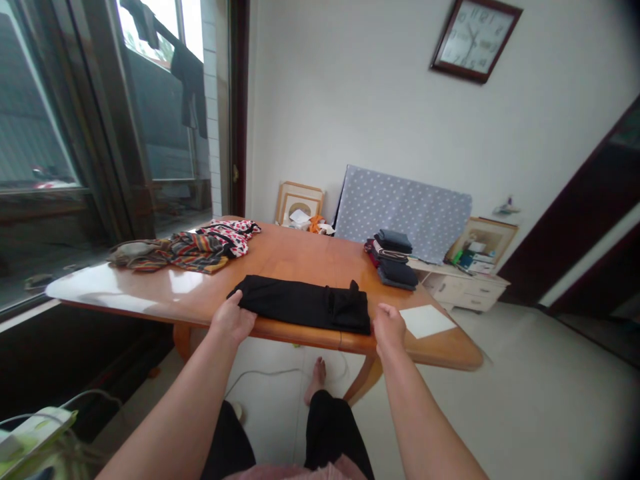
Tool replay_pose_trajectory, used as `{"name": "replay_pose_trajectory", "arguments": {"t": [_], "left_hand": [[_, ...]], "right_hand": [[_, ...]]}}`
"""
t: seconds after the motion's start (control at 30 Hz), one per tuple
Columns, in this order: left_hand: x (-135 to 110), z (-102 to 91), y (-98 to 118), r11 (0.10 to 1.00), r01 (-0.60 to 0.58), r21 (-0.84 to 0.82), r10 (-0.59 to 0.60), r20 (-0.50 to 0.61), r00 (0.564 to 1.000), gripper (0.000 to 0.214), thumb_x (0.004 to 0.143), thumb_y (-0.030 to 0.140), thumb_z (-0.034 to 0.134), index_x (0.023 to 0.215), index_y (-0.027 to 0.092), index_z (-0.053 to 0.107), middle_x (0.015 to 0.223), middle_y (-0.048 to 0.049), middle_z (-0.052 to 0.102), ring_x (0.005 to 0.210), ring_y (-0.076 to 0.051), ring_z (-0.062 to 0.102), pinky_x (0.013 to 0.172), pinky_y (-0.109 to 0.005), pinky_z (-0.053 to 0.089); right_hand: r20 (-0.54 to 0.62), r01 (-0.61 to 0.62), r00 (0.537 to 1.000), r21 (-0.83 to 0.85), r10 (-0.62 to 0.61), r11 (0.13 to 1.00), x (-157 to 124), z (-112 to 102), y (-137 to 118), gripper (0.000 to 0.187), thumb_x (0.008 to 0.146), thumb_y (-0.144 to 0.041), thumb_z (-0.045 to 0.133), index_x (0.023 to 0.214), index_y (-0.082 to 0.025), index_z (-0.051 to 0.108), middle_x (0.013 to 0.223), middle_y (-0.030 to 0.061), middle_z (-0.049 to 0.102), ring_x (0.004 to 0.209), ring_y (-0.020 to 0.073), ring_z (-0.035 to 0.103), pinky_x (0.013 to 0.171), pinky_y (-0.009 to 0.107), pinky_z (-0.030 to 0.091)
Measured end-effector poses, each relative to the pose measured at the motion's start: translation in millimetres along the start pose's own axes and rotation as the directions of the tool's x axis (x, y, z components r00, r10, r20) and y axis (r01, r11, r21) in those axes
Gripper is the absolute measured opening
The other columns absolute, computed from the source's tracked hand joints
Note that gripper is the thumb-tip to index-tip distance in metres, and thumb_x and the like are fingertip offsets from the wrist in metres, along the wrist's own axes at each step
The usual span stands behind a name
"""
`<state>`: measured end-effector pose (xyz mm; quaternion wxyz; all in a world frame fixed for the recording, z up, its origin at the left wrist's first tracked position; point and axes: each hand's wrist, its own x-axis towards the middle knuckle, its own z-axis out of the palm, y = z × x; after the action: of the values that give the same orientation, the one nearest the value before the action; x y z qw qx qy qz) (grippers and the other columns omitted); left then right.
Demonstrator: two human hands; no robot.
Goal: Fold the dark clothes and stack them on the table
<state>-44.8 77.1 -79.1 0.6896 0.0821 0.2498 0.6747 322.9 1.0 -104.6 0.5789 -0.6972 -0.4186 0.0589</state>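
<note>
A black garment (300, 303), folded into a long flat strip like trousers, lies along the near edge of the wooden table (310, 253). Its right end is folded over, and a small piece of cloth sticks up there. My left hand (234, 320) grips the left end, thumb on top and fingers at the near edge. Just beside the right end is my right hand (389, 327), closed with curled fingers. Whether it pinches any cloth is hidden. A white sheet of paper (427, 321) lies to the right of that hand.
Folded clothes (395, 260) stand in a stack at the table's right. Patterned garments (195, 250) lie loosely at the left. Behind the table are a dotted grey cloth (400, 207) and a white cabinet (465, 293). A power strip (37, 433) with cables is at lower left.
</note>
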Motion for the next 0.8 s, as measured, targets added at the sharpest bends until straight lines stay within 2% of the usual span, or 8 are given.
{"name": "replay_pose_trajectory", "arguments": {"t": [0.07, 0.13, 0.23, 0.33, 0.5, 0.67, 0.73, 0.8], "left_hand": [[0, 0.2, 1, 1.0, 0.011, 0.001, -0.011, -0.005, 1.0, 0.033, 0.103, 0.022, 0.041, 0.12, 0.015, 0.069, 0.115, -0.0102, 0.075, 0.101, -0.019, 0.074, 0.086, -0.029, 0.062], [0, 0.1, 2, 1.0, 0.018, 0.004, -0.018, -0.011, 1.0, 0.034, 0.103, 0.022, 0.041, 0.121, 0.015, 0.069, 0.116, -0.0108, 0.075, 0.101, -0.02, 0.074, 0.087, -0.03, 0.062], [1, -1.0, 2, 1.0, 0.016, 0.011, -0.016, -0.009, 1.0, 0.034, 0.103, 0.022, 0.04, 0.122, 0.014, 0.068, 0.117, -0.0115, 0.074, 0.102, -0.02, 0.074, 0.088, -0.031, 0.062], [3, -3.0, 1, 1.0, 0.013, 0.001, -0.012, -0.012, 1.0, 0.034, 0.103, 0.022, 0.041, 0.124, 0.015, 0.067, 0.12, -0.0115, 0.073, 0.104, -0.02, 0.073, 0.091, -0.032, 0.061], [5, -6.0, 1, 1.0, 0.019, -0.02, -0.018, 0.005, 1.0, 0.034, 0.102, 0.022, 0.043, 0.126, 0.017, 0.067, 0.124, -0.0122, 0.072, 0.108, -0.022, 0.072, 0.094, -0.036, 0.06], [1, -4.8, 0, 1.0, -0.014, 0.012, 0.014, 0.048, 0.999, 0.036, 0.104, 0.023, 0.04, 0.122, 0.012, 0.068, 0.125, -0.0136, 0.071, 0.112, -0.021, 0.07, 0.095, -0.033, 0.059], [0, -3.8, 0, 0.999, -0.031, 0.021, 0.029, 0.061, 0.998, 0.036, 0.104, 0.023, 0.039, 0.121, 0.011, 0.069, 0.125, -0.0137, 0.071, 0.111, -0.021, 0.07, 0.095, -0.032, 0.059], [-1, -2.7, 0, 0.999, -0.034, 0.019, 0.033, 0.06, 0.998, 0.036, 0.104, 0.023, 0.04, 0.121, 0.011, 0.069, 0.124, -0.0136, 0.072, 0.111, -0.021, 0.07, 0.094, -0.031, 0.059]], "right_hand": [[-0.057, -0.064, 0.996, -0.032, 0.062, 0.997, 7, -1, -7, 0.044, 0.079, -0.04, 0.05, 0.107, -0.016, 0.074, 0.1, 0.0125, 0.076, 0.092, 0.0274, 0.069, 0.079, 0.034, 0.052], [-0.036, -0.066, 0.997, -0.092, 0.063, 0.994, 13, 0, -16, 0.039, 0.079, -0.039, 0.049, 0.099, -0.018, 0.076, 0.097, 0.0108, 0.077, 0.092, 0.0274, 0.069, 0.08, 0.034, 0.05], [0.15, 0.076, 0.988, -0.248, -0.039, 0.966, 20, 10, -32, 0.036, 0.084, -0.038, 0.045, 0.087, -0.021, 0.076, 0.09, 0.0096, 0.077, 0.088, 0.0271, 0.068, 0.077, 0.033, 0.048], [0.356, 0.245, 0.929, -0.385, -0.102, 0.89, 18, 31, -48, 0.039, 0.09, -0.035, 0.041, 0.094, -0.019, 0.076, 0.099, 0.0126, 0.076, 0.093, 0.0265, 0.067, 0.081, 0.033, 0.046], [0.54, 0.368, 0.836, -0.423, -0.095, 0.828, 4, 61, -61, 0.032, 0.09, -0.033, 0.05, 0.103, -0.019, 0.076, 0.114, 0.0137, 0.074, 0.11, 0.0262, 0.065, 0.092, 0.032, 0.044], [0.505, 0.308, 0.863, -0.489, -0.024, 0.816, -2, 68, -64, 0.056, 0.096, -0.055, 0.038, 0.112, -0.013, 0.072, 0.114, 0.0215, 0.072, 0.107, 0.0324, 0.066, 0.091, 0.041, 0.047], [0.485, 0.308, 0.874, -0.537, -0.011, 0.785, -8, 70, -65, 0.069, 0.088, -0.066, 0.047, 0.122, -0.009, 0.066, 0.124, 0.0258, 0.066, 0.117, 0.0374, 0.061, 0.094, 0.046, 0.046], [0.472, 0.332, 0.881, -0.576, -0.028, 0.747, -15, 74, -66, 0.068, 0.086, -0.06, 0.055, 0.128, -0.007, 0.063, 0.133, 0.0274, 0.06, 0.129, 0.039, 0.052, 0.102, 0.048, 0.041]]}}
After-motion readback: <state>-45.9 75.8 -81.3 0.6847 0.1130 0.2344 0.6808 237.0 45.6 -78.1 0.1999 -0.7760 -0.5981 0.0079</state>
